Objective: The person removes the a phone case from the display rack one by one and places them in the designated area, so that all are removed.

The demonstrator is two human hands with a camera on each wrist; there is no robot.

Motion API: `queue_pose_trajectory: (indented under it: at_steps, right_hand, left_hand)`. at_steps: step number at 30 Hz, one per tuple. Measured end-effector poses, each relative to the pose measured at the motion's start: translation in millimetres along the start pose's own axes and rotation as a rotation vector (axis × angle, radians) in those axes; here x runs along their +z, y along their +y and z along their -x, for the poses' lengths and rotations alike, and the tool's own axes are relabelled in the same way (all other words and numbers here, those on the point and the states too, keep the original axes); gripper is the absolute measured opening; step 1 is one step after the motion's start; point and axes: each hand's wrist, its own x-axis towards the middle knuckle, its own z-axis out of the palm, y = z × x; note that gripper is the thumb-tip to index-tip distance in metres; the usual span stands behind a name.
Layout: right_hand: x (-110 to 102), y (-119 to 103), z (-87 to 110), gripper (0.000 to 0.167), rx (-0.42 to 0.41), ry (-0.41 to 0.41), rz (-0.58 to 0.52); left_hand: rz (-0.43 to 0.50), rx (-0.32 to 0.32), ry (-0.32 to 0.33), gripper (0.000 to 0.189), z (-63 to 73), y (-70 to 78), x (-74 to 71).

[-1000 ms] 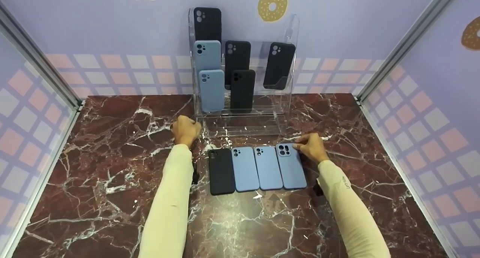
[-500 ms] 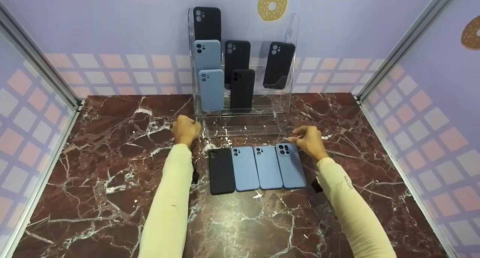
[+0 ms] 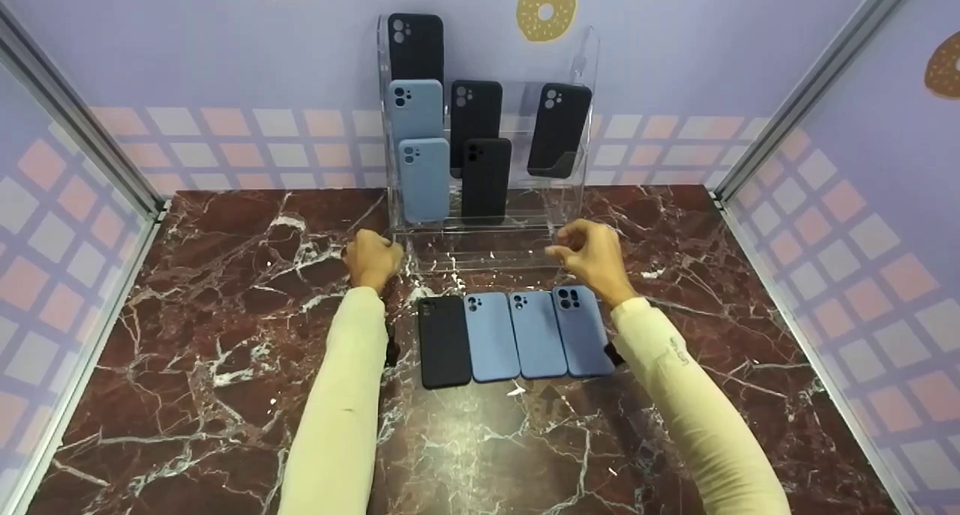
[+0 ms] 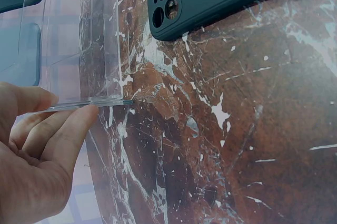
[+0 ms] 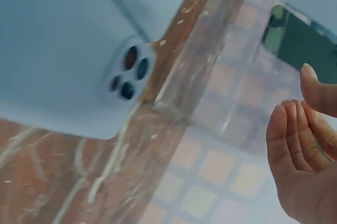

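My left hand (image 3: 373, 258) pinches the front left side panel of a clear acrylic display stand (image 4: 108, 100) between thumb and fingers. The right hand (image 3: 592, 256) is by the stand's front right corner, thumb and fingers bent with a gap between them, holding nothing in the right wrist view. Below it on the table lies a blue phone case (image 3: 583, 339) with a large camera cutout. Two lighter blue phone cases (image 3: 491, 339) and a black phone case (image 3: 444, 346) lie beside it in one row.
The stand's tiers hold two light blue phone cases (image 3: 424, 181) and several black phone cases (image 3: 559, 133). Behind the stand rises a purple patterned wall (image 3: 300, 65). More walls edge the marbled red-brown table (image 3: 225, 395) on both sides.
My right hand has left the top corner of the rightmost blue phone case and moved forward and left to the stand. The left hand has stayed in place.
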Motion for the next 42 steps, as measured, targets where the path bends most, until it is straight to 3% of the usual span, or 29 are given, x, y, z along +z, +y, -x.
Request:
queue_pose_trajectory:
  at_steps: [4, 10, 19, 28, 34, 38, 42]
  right_hand:
    - [7.6, -14.0, -12.2, 0.027, -0.062, -0.003, 0.032]
    - [18.8, -28.3, -31.4, 0.031, -0.223, 0.029, 0.072]
    - [31.5, -47.4, -62.0, 0.049, -0.408, 0.03, 0.167]
    - [34.1, -59.2, -82.4, 0.066, -0.349, -0.109, 0.185]
    - [36.3, -64.1, -90.8, 0.067, -0.325, -0.181, 0.183]
    - [38.8, -64.6, -94.7, 0.06, -0.333, -0.148, 0.106]
    - [41.8, -62.3, -95.8, 0.049, -0.371, -0.031, -0.007]
  left_hand:
    - [-0.013, 0.009, 0.01, 0.029, -0.4, -0.3, -0.3]
    - [0.003, 0.007, 0.017, 0.03, -0.8, -0.6, 0.4]
    - [0.0, -0.015, 0.021, 0.029, -0.5, 0.0, -0.5]
    - [-0.002, -0.003, 0.016, 0.027, 0.7, 0.0, 0.3]
    - [0.0, -0.007, 0.008, 0.028, 0.6, -0.5, 1.8]
    - [0.006, -0.013, 0.009, 0.029, 0.4, -0.3, 1.3]
    - [0.01, -0.022, 0.011, 0.029, 1.0, 0.4, -0.5]
